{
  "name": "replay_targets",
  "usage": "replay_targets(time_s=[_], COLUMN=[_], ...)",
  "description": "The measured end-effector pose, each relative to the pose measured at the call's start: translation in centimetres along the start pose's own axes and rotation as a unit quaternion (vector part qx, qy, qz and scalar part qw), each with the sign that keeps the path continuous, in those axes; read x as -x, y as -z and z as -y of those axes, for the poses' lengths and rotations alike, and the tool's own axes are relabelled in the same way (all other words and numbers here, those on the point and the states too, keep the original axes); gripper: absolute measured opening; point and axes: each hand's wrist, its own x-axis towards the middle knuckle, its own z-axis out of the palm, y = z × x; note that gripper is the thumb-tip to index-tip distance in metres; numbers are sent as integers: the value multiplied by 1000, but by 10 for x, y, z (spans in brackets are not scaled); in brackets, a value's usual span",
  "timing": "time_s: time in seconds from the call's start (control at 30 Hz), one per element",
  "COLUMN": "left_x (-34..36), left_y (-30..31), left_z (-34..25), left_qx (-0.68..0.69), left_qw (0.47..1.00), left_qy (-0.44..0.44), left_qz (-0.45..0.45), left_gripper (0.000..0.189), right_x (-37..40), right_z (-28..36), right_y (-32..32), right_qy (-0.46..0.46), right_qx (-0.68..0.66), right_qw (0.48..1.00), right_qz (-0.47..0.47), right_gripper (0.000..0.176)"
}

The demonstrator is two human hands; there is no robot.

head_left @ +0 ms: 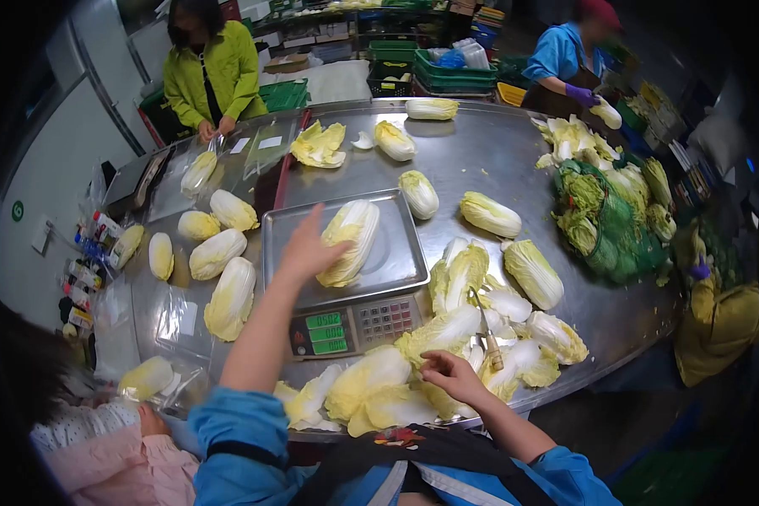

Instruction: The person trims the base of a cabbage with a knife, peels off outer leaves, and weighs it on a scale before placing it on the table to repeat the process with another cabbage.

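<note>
A trimmed napa cabbage (351,242) lies on the steel pan of a digital scale (396,278). My left hand (308,249) is at its left side, fingers spread and thumb overlapping the cabbage, not wrapped round it. The green display (327,332) is lit below the pan. Over the loose cabbage leaves (379,384) at the table's front edge hovers my right hand (454,377), its fingers loosely bent and apart with nothing in them. Just right of that hand, a knife with a wooden handle (493,354) rests on the leaves.
Several trimmed cabbages (218,255) lie left of the scale, others (491,214) to its right. A green net bag (620,232) of cabbages sits at the right edge. Co-workers stand across the table: one in a green jacket (215,76), another in blue (557,59). A pink sleeve (122,464) is close on my left.
</note>
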Motion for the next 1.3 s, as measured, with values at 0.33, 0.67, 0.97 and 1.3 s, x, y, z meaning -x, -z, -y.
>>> replay_targets(time_s=[0.33,0.67,0.97,1.3], left_x=[25,20,8,60], left_y=[-29,-7,16,133], left_z=[-5,19,63,143], left_qx=[714,544,105,107], left_qw=[651,811,988,981], left_qy=[259,201,104,78], left_qz=[3,-76,-33,-142], left_gripper=[50,76,85,48], right_x=[-118,-126,-11,43], right_z=[102,84,16,7], right_y=[-76,-107,9,27], right_qy=[248,305,117,111], right_qx=[100,53,188,234], right_qw=[955,947,957,929], right_qz=[-127,-89,-189,-263], right_gripper=[74,17,16,27])
